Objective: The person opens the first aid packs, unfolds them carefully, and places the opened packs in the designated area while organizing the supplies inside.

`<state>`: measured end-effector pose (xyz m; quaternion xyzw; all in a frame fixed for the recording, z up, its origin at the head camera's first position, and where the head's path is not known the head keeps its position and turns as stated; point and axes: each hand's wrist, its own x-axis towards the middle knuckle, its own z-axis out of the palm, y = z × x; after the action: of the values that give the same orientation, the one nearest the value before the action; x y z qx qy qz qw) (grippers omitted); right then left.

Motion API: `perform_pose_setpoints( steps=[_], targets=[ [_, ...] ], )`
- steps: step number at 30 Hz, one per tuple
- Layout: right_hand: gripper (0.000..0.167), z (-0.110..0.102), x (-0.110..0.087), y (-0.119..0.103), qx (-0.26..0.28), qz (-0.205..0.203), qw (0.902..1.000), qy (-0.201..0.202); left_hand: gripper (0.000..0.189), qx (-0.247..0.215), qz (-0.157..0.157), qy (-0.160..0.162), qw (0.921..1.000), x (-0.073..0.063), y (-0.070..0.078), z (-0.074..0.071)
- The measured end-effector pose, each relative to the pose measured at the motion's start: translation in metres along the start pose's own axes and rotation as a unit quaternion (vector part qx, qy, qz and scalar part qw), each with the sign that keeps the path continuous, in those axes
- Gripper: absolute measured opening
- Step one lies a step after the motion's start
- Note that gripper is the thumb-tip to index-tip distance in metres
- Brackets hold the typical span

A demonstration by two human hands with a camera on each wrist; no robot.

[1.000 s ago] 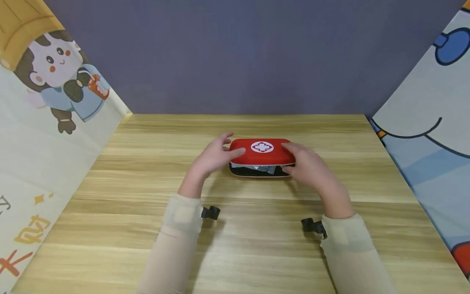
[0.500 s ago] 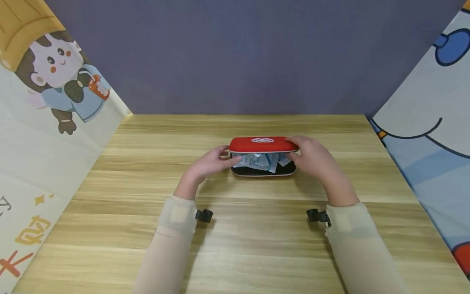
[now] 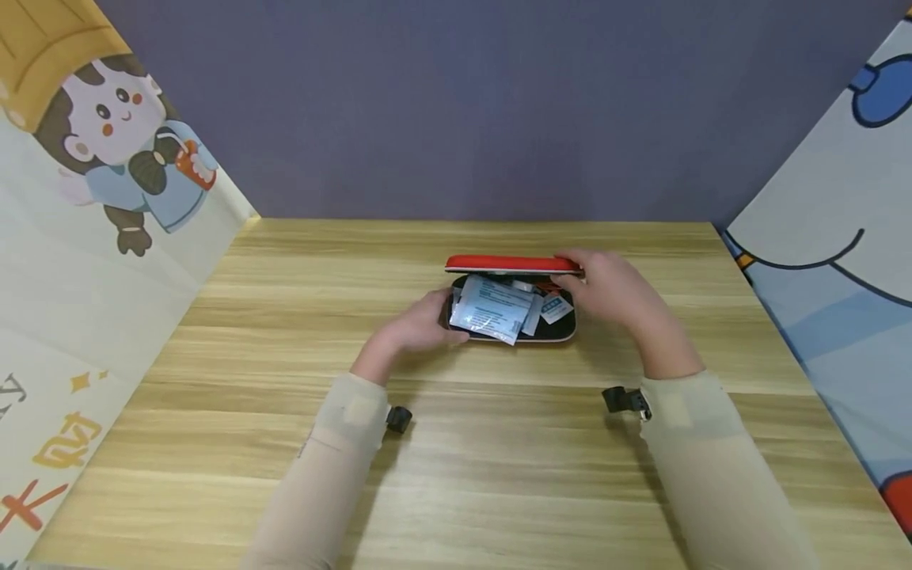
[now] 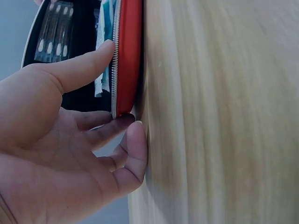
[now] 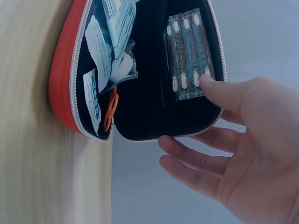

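The case (image 3: pixel 513 264) is rocking a bright red shell, with the lining (image 5: pixel 145 105) going plain black and the zipper (image 4: pixel 115 56) looking silvery. The big packet (image 3: pixel 492 307) is showing white and pale blue with blue print — and a loopy thing (image 5: pixel 111 109) is popping in orange. Swabs (image 5: pixel 189 51) are showing white tips. The bench (image 3: pixel 499 451) is wearing streaky yellow-brown woodgrain, the back wall (image 3: pixel 456 111) is going slate purple-blue — sleeves (image 3: pixel 328 467) are looking beige.

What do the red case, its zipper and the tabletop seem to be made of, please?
Red case: matte, likely fabric over stiff shell, given its rounded walls.
Zipper: silvery metal or plastic, with fine teeth.
Tabletop: satin wood or laminate, given streaky grain.
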<state>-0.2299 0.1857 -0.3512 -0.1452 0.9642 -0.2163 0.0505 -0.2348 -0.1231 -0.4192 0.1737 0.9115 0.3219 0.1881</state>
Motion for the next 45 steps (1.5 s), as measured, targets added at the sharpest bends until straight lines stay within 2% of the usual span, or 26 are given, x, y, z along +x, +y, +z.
perform_pose_setpoints(
  steps=[5, 14, 20, 22, 28, 30, 32, 34, 37, 39, 41, 42, 45],
  targets=[
    [0.053, -0.003, 0.004, 0.003, -0.001, -0.007, 1.0, 0.001, 0.095, 0.019, -0.015, -0.002, 0.9997, -0.002, 0.002, 0.001],
    [0.049, -0.007, 0.004, 0.004, -0.008, -0.02, 0.9998, 0.003, 0.095, 0.014, -0.027, -0.016, 0.9994, -0.005, 0.002, -0.002],
    [0.053, -0.012, 0.001, 0.003, -0.014, -0.013, 0.9998, -0.006, 0.085, -0.076, -0.008, -0.016, 0.997, -0.007, -0.009, -0.008],
    [0.056, -0.014, -0.001, 0.002, -0.012, -0.008, 0.9998, -0.011, 0.081, -0.107, -0.015, -0.016, 0.994, -0.007, -0.011, -0.01],
    [0.052, -0.019, -0.009, 0.004, 0.02, 0.007, 0.9997, -0.011, 0.082, -0.143, -0.063, -0.015, 0.9876, -0.007, -0.013, -0.013],
    [0.051, -0.019, -0.011, 0.007, 0.045, 0.014, 0.9987, -0.019, 0.085, -0.169, -0.073, -0.009, 0.9829, -0.007, -0.013, -0.014],
    [0.054, -0.017, -0.013, 0.012, 0.074, 0.022, 0.9965, -0.032, 0.091, -0.215, -0.081, 0.0, 0.9733, -0.009, -0.013, -0.014],
    [0.057, -0.013, -0.016, 0.017, 0.1, 0.035, 0.993, -0.052, 0.096, -0.267, -0.088, 0.015, 0.9597, -0.01, -0.015, -0.014],
    [0.053, -0.005, -0.021, 0.024, 0.122, 0.054, 0.988, -0.077, 0.098, -0.341, -0.098, 0.039, 0.9341, -0.014, -0.018, -0.016],
    [0.048, 0.002, -0.025, 0.026, 0.121, 0.064, 0.9867, -0.087, 0.093, -0.366, -0.102, 0.051, 0.9235, -0.016, -0.02, -0.018],
    [0.045, 0.008, -0.028, 0.029, 0.109, 0.07, 0.9872, -0.094, 0.085, -0.379, -0.102, 0.056, 0.918, -0.018, -0.023, -0.02],
    [0.046, 0.011, -0.03, 0.031, 0.098, 0.07, 0.9881, -0.096, 0.082, -0.38, -0.101, 0.056, 0.9178, -0.019, -0.025, -0.02],
    [0.051, 0.022, -0.034, 0.036, 0.062, 0.066, 0.991, -0.099, 0.075, -0.369, -0.097, 0.053, 0.9229, -0.022, -0.027, -0.022]
  ],
)
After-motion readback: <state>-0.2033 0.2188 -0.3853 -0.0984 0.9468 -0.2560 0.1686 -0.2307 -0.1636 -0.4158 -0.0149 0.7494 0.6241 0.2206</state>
